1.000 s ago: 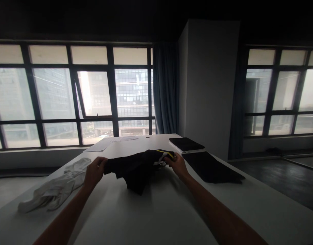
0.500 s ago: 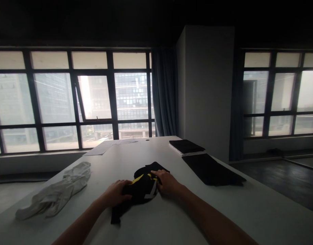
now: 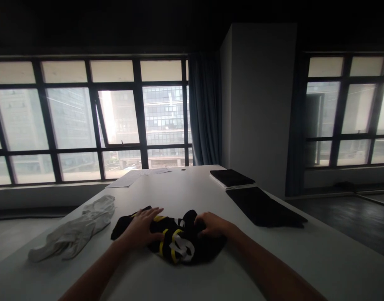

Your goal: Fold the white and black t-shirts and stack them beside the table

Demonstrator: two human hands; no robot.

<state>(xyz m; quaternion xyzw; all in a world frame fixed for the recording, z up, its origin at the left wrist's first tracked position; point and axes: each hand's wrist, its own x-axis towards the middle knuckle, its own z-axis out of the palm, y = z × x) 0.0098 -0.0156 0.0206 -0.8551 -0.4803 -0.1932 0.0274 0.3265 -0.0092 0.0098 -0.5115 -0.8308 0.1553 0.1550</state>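
A black garment with yellow and white print (image 3: 176,244) lies bunched on the white table (image 3: 210,280) in front of me. My left hand (image 3: 143,228) rests flat on its left part with fingers spread. My right hand (image 3: 212,223) grips a fold of the cloth at its right side.
A crumpled white garment (image 3: 74,230) lies to the left. A flat black cloth (image 3: 263,207) and a folded black stack on white (image 3: 231,178) sit to the right. Papers (image 3: 135,175) lie at the far end near the windows. The table's right edge drops to a dark floor.
A second ago both hands held the black garment up and stretched. It has since come down onto the table, bunched, and is now spread wider with the print facing up.
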